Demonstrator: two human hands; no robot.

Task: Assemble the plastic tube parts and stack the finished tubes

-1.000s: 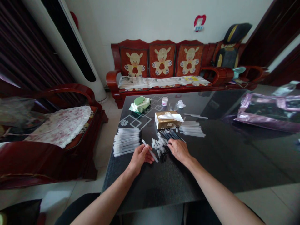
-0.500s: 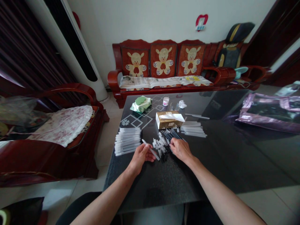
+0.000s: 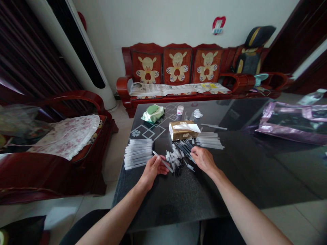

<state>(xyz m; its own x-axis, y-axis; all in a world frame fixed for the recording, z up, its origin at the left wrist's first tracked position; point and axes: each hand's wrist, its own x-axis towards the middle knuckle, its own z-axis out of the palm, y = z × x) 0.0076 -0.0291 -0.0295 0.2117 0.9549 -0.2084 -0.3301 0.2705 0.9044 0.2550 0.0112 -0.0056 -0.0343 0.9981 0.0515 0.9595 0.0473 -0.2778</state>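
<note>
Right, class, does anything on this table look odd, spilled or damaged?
No spill or damage shows. The crumpled white wad behind the tissue box looks like stray rubbish, and the small pieces lie in a jumbled heap, unlike the white tubes lined up at left.

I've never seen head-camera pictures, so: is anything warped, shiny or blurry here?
Head view: the tall white unit leans, likely lens warping; head view: the glossy table carries faint reflections; head view: the small pale pieces look too soft to separate clearly.

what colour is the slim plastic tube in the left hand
The slim plastic tube is whitish, clearest in the head view.
</note>
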